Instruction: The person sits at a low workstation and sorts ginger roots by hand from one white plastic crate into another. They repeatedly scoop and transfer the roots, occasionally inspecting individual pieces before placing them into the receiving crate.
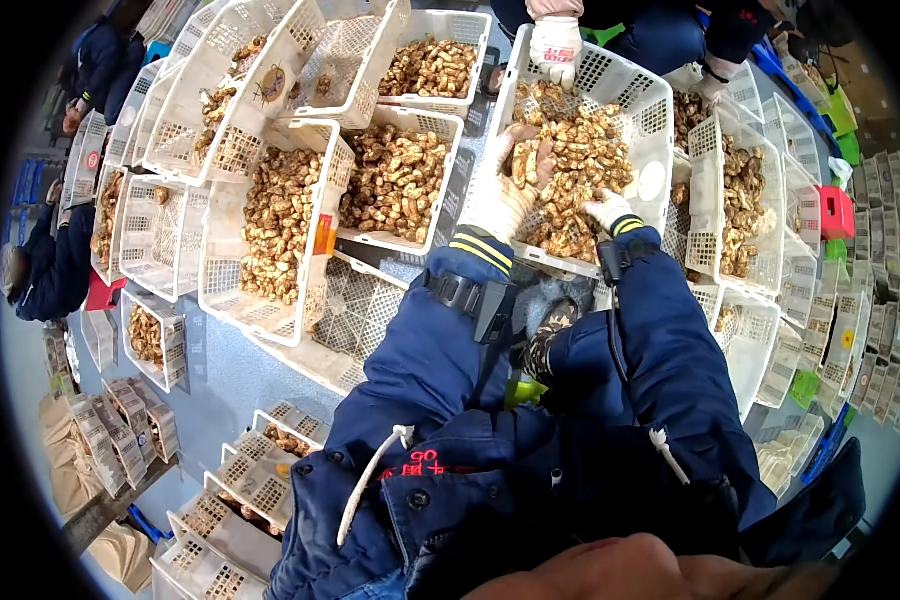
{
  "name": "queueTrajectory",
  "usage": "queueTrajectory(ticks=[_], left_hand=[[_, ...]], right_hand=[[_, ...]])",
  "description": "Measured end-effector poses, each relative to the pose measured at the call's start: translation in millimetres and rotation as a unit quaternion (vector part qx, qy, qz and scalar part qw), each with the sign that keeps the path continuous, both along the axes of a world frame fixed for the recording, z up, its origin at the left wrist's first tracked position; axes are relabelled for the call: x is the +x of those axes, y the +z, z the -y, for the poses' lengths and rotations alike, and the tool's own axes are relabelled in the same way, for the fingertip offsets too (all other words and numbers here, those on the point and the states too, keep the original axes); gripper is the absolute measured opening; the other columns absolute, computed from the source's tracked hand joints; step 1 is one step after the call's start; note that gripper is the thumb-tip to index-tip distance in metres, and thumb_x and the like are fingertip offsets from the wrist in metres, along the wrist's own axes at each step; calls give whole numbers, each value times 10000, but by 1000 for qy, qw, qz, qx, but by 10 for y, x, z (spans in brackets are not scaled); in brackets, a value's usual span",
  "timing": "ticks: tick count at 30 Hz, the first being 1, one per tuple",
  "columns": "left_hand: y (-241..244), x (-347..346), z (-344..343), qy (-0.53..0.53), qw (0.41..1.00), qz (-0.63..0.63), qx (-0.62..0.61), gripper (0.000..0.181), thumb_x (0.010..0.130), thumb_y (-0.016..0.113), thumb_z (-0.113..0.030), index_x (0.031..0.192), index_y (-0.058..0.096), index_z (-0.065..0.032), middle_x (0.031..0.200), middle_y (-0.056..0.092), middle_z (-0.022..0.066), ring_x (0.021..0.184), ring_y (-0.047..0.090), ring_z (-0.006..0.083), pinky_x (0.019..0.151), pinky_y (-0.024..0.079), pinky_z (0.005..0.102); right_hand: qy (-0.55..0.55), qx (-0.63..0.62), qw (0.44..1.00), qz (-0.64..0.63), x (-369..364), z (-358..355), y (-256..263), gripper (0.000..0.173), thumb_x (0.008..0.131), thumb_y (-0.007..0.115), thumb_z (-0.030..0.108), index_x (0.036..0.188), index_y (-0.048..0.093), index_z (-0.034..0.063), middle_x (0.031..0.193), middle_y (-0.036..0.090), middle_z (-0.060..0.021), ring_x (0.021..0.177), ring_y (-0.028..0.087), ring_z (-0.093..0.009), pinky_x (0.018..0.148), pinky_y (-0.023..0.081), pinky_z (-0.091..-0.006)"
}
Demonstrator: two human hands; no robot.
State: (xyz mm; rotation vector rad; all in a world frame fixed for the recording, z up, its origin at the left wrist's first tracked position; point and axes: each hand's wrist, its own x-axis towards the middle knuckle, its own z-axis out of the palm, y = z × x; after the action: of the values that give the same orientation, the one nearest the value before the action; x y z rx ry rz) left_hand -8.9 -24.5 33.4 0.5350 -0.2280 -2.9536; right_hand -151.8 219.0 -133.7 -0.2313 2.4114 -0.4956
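Note:
A white perforated plastic crate point(656, 131) in front of me holds a heap of stubby brown-and-cream mushrooms point(589, 146), which look like matsutake. My left hand point(504, 191), in a white glove with bare-looking fingertips, is over the crate's left side. Several mushrooms point(525, 163) lie in its grip, between thumb and fingers. At the heap's near right part, my right hand point(609, 208), also gloved, touches the mushrooms with its fingertips. Whether it grips one is hidden. Across the crate, another person's gloved hand point(557, 51) reaches down onto the far end of the heap.
Mushroom-filled crates stand to my left: a tall one point(217, 277) and a shallower one point(450, 176). Another filled crate point(771, 232) is at right, near a red stool point(836, 212). A co-worker point(45, 262) sits at far left. Stacked crates point(251, 480) stand at lower left on the blue floor point(221, 405).

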Motion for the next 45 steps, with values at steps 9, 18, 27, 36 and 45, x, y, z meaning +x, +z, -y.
queueTrajectory(ticks=[9, 18, 27, 36, 45], left_hand=[[-337, -32, 99, 29, 999, 42, -21, 197, 957, 551, -207, 1076, 553, -49, 1034, 645, 108, 900, 668, 269, 616, 589, 330], [-516, -154, 26, 64, 990, 117, -49, 215, 920, 612, -216, 1046, 580, -46, 901, 633, 57, 804, 665, 200, 625, 582, 279], [-492, -119, 93, 40, 985, 165, 6, 295, 980, 488, -348, 1100, 521, -80, 1007, 623, 116, 863, 649, 250, 662, 580, 323], [-555, -151, 43, 36, 992, 117, -22, 270, 996, 443, -302, 1078, 520, -56, 986, 638, 149, 818, 668, 273, 627, 601, 339], [-488, -160, 26, 8, 991, 127, -37, 237, 976, 482, -248, 1052, 516, -27, 999, 637, 188, 833, 673, 297, 671, 614, 351]], right_hand=[[-65, -620, 719, 307, 495, 298, 1299, 555, 937, 628, 244, 1402, 416, 28, 1234, 610, -154, 985, 639, -221, 867, 537, -343], [-124, -542, 817, 153, 526, 574, 1546, 568, 961, 592, 229, 1431, 366, 3, 1214, 595, -129, 936, 592, -157, 799, 519, -312], [102, -241, 959, -110, 310, 925, 1192, 403, 920, 594, 261, 1279, 586, 78, 1204, 645, -154, 1090, 618, -232, 917, 486, -301], [372, 36, 927, 16, 393, 632, 247, 534, 859, 617, 247, 1375, 491, 184, 1162, 619, -233, 1085, 575, -406, 933, 465, -429], [455, 32, 890, -8, 442, 739, 273, 360, 841, 637, 186, 1186, 592, 92, 1076, 638, -173, 1025, 601, -366, 878, 491, -431]])
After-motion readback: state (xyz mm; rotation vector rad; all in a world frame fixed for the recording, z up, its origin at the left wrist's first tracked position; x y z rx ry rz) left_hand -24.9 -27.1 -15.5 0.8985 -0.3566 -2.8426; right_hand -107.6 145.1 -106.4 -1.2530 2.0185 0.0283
